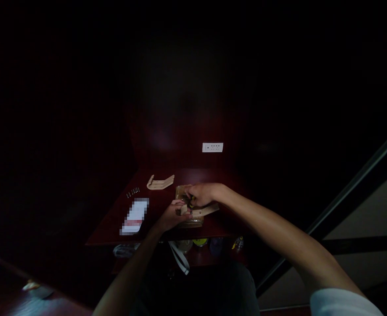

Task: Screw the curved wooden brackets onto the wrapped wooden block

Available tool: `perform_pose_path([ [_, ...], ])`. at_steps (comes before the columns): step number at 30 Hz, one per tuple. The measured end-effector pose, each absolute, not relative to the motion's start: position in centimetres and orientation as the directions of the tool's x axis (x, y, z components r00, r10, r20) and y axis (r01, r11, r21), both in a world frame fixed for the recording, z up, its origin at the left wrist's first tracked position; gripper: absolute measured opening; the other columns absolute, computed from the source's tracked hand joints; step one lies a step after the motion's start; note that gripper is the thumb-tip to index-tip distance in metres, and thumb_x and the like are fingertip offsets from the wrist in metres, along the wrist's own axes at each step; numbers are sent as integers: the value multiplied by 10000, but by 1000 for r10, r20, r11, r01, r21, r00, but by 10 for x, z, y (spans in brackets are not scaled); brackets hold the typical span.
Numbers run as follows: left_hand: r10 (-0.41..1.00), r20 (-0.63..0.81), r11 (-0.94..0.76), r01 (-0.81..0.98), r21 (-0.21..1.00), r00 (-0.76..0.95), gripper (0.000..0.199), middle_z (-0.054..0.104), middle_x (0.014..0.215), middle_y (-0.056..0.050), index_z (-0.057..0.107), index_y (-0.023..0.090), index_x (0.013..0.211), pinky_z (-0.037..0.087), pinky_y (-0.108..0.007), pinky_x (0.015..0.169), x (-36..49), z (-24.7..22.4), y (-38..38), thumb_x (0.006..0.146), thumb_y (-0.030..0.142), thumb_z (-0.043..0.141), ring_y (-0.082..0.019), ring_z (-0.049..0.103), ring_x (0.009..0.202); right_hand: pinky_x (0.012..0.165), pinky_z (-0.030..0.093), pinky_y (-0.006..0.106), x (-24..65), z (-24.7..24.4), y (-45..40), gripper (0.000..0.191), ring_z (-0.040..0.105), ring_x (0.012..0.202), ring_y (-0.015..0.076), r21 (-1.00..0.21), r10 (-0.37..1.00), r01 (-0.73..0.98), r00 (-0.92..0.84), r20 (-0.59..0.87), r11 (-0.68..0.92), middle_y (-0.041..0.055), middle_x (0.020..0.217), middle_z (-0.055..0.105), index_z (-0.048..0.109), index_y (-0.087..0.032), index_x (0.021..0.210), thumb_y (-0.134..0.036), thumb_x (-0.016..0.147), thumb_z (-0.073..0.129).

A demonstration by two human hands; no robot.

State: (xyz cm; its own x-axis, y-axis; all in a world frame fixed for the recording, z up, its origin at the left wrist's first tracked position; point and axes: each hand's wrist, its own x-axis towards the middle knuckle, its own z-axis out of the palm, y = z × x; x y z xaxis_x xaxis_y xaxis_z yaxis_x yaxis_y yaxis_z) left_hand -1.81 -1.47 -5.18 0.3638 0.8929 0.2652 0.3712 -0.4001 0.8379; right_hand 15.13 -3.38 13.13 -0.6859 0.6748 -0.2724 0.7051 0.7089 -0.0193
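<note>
My left hand (172, 216) is closed on one end of a pale wooden curved piece (208, 210), pressing it down on a brown, shiny wrapped block (193, 223) on the dark red desk. Just above that end, my right hand (202, 194) is closed around a small yellow-and-black handle (192, 202), mostly hidden by the fingers. Its kind and tip cannot be made out. Farther back on the left rests a second wooden piece (160, 183) with a hooked end. Several small metal fasteners (133, 192) lie in a row beside it.
A blurred white sheet-like item (135, 216) lies at the desk's left front. A white socket panel (212, 147) is on the back wall. Below the desktop, a shelf holds a pale strap (180, 258), a yellow-green round item (200, 242) and a clear plastic bag (124, 250).
</note>
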Motion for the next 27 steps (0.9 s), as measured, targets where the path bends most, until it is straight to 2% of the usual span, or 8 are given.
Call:
perform_pose_path([
  [3,892,264,-404,383,831,367,370,521,1175,-84,747,201,874,369,-350,1007,-18,-51,-15,626,476,755,-258,481,1131,565,399,242,150,134,-36,264,637,802,197,15,659,682,-700,-277,731,102,984,687,642,-140,1015,-219,783,543],
  [9,898,255,-389,377,840,359,359,538,1165,-76,749,211,867,372,-339,1003,-18,-49,-17,615,466,764,-253,482,1130,575,419,271,146,137,-39,312,646,781,223,70,714,732,-632,-303,678,171,987,681,652,-80,1025,-281,845,494],
  [14,897,257,-390,369,844,359,354,509,1179,-79,747,213,870,366,-334,1008,-18,-50,-16,622,465,761,-240,475,1131,586,419,253,147,136,-41,344,645,784,208,38,713,734,-644,-277,678,137,976,685,606,-111,1099,-259,792,555],
  [18,894,263,-396,364,843,363,337,525,1148,-76,745,212,837,376,-331,993,-18,-49,-16,620,469,760,-230,483,1103,627,431,248,145,138,-43,352,638,834,207,-21,663,689,-704,-256,724,114,1019,673,592,-147,1106,-217,761,584],
  [22,886,273,-411,362,837,375,317,534,1105,-73,741,206,801,384,-321,978,-18,-48,-17,631,473,753,-224,499,1070,675,440,267,140,137,-44,324,631,892,221,-14,639,661,-731,-239,751,122,1048,666,593,-148,1120,-198,805,538],
  [27,888,274,-409,361,838,370,318,557,1105,-70,743,204,789,394,-317,961,-18,-47,-17,636,483,746,-237,500,1076,668,442,281,139,133,-41,297,634,892,235,16,677,694,-696,-240,719,152,1050,666,616,-128,1081,-265,833,529],
])
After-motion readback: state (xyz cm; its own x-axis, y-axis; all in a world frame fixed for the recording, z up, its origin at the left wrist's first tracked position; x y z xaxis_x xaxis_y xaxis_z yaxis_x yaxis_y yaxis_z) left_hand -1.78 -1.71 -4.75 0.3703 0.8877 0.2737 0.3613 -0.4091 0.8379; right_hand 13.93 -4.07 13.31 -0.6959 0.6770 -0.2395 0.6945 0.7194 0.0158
